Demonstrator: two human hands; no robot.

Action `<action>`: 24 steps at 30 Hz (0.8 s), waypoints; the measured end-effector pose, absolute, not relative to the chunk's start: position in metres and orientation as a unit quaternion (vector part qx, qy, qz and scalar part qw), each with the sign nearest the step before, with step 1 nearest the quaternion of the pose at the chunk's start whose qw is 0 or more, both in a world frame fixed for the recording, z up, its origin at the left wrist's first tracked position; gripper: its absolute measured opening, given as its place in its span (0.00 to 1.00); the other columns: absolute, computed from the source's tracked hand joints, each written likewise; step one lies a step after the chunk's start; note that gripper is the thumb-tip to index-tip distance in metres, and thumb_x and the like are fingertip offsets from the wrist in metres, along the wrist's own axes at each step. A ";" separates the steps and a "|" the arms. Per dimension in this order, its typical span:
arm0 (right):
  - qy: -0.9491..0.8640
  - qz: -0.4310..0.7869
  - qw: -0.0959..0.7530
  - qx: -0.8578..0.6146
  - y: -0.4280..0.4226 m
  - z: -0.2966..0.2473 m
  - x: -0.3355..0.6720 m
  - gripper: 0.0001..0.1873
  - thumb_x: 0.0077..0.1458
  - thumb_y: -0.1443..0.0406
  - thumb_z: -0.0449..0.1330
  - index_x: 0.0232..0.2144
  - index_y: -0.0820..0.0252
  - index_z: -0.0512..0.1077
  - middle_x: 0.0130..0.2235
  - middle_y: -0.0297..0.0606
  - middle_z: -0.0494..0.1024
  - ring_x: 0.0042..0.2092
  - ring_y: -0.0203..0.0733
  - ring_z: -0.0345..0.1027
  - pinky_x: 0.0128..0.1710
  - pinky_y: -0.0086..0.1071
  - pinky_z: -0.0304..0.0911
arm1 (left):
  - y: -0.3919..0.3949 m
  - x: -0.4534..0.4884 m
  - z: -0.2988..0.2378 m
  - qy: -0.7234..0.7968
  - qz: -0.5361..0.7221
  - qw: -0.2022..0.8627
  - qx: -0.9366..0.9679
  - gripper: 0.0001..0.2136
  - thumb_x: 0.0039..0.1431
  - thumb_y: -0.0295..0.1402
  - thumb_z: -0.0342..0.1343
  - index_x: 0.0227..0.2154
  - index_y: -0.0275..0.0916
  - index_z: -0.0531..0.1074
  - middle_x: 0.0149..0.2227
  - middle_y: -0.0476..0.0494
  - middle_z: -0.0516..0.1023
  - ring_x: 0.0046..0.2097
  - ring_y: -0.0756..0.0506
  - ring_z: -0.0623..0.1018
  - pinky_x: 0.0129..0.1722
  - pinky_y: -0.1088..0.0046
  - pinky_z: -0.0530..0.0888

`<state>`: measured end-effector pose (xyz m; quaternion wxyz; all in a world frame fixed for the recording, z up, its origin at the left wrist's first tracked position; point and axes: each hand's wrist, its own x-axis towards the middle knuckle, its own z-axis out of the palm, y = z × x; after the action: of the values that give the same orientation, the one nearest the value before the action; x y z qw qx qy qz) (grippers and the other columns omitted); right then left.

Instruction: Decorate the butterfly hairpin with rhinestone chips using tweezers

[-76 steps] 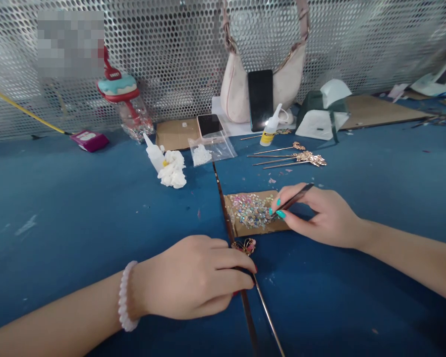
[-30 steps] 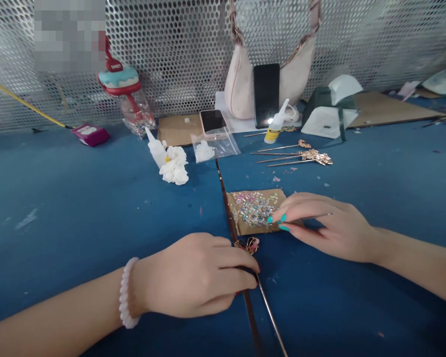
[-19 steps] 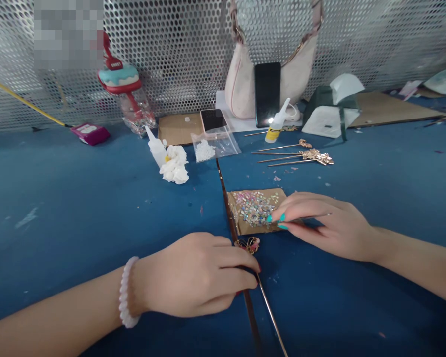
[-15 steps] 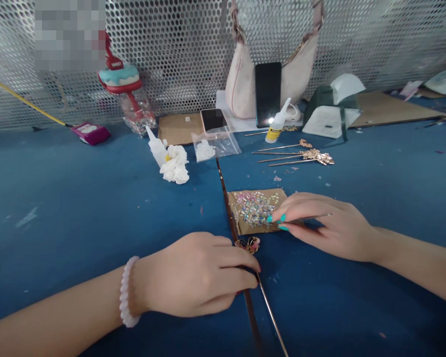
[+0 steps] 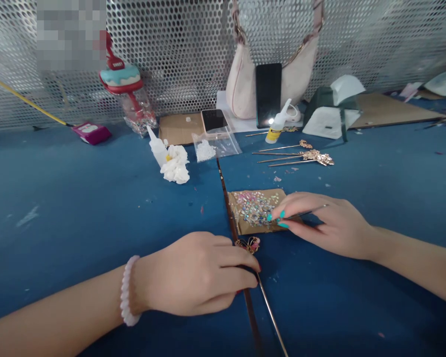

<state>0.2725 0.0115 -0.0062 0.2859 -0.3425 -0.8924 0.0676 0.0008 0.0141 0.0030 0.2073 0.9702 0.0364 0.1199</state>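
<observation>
My left hand (image 5: 204, 277), with a beaded bracelet at the wrist, is closed on a gold hair stick (image 5: 269, 307). Past its fingers shows the stick's ornament (image 5: 251, 245), gold wire with pink parts; the long shaft runs toward the bottom edge. My right hand (image 5: 319, 223) pinches a thin, dark stick-like tool (image 5: 306, 213), whose exact kind I cannot make out. Its fingertips are over the right side of a piece of cardboard (image 5: 252, 229) that carries many small shiny rhinestones (image 5: 254, 208). The tool's working tip is hidden among fingers and stones.
Behind the cardboard lie several gold hair sticks (image 5: 301, 156). A glue bottle (image 5: 275, 130), a phone (image 5: 268, 94), a bag (image 5: 241, 79) and a tissue pack (image 5: 330, 116) stand farther back. Left of them are a zip bag of white bits (image 5: 208, 148), crumpled tissue (image 5: 175, 166) and another bottle (image 5: 156, 148).
My right hand's tool has tilted, with its rear end shifting slightly left and up. The fingertips moved very little. My left hand and the hair stick stay in place.
</observation>
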 end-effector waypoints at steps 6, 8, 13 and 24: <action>-0.888 0.081 0.285 -0.352 0.011 -0.007 0.273 0.05 0.59 0.69 0.53 0.37 0.53 0.65 0.35 0.33 0.80 0.38 0.37 0.77 0.33 0.27 0.72 | 0.014 0.001 0.003 0.037 0.120 0.208 0.970 0.10 0.64 0.25 0.46 0.44 0.34 0.70 0.50 0.45 0.74 0.38 0.47 0.72 0.35 0.70 0.67; -0.887 0.088 0.277 -0.359 0.011 -0.006 0.273 0.04 0.59 0.68 0.54 0.37 0.53 0.66 0.36 0.33 0.80 0.37 0.37 0.77 0.31 0.27 0.71 | 0.014 0.001 0.003 0.037 0.120 0.208 0.970 0.10 0.64 0.25 0.45 0.44 0.34 0.70 0.49 0.45 0.74 0.38 0.47 0.72 0.35 0.70 0.67; -0.883 0.098 0.276 -0.366 0.011 -0.005 0.272 0.05 0.59 0.68 0.54 0.36 0.52 0.67 0.35 0.32 0.80 0.37 0.38 0.77 0.32 0.28 0.72 | 0.014 0.001 0.003 0.037 0.122 0.207 0.970 0.11 0.64 0.25 0.45 0.44 0.33 0.70 0.50 0.46 0.74 0.37 0.47 0.72 0.36 0.70 0.67; -0.881 0.100 0.267 -0.377 0.012 -0.006 0.275 0.04 0.59 0.67 0.55 0.36 0.54 0.68 0.36 0.33 0.80 0.37 0.37 0.77 0.31 0.27 0.71 | 0.014 0.001 0.003 0.037 0.118 0.207 0.970 0.11 0.65 0.25 0.45 0.44 0.33 0.70 0.50 0.45 0.74 0.37 0.47 0.72 0.36 0.70 0.67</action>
<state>0.2750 0.0117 -0.0056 0.2671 -0.3772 -0.8812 0.0998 0.0011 0.0141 0.0028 0.2070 0.9704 0.0375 0.1184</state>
